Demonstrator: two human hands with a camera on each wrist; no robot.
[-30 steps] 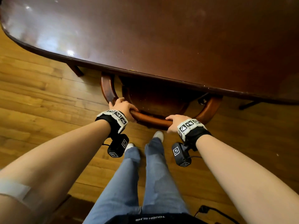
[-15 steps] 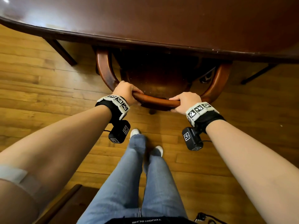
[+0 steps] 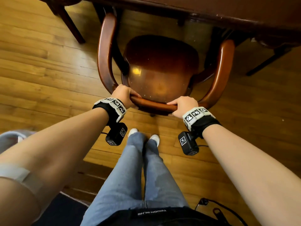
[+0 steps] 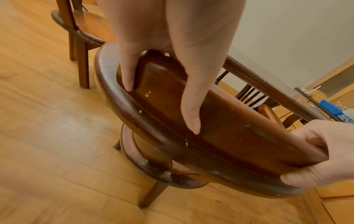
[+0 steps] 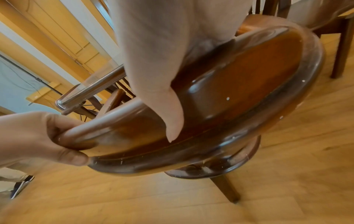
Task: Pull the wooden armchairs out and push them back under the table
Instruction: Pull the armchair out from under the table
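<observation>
A dark wooden armchair with a curved back rail stands in front of me, its seat out from under the brown table and its arm ends still beneath the edge. My left hand grips the left part of the back rail and my right hand grips the right part. In the left wrist view, the left fingers curl over the rail. In the right wrist view, the thumb lies across the rail; the other fingers are hidden.
A second wooden chair stands at the far left beside the table. A dark table leg slants down at the right. My legs and white shoes are just behind the armchair. A dark mat and a black cable lie on the wooden floor.
The armchair has slid out from under the table toward me, so its seat is now exposed. Both hands keep the same grip on the back rail.
</observation>
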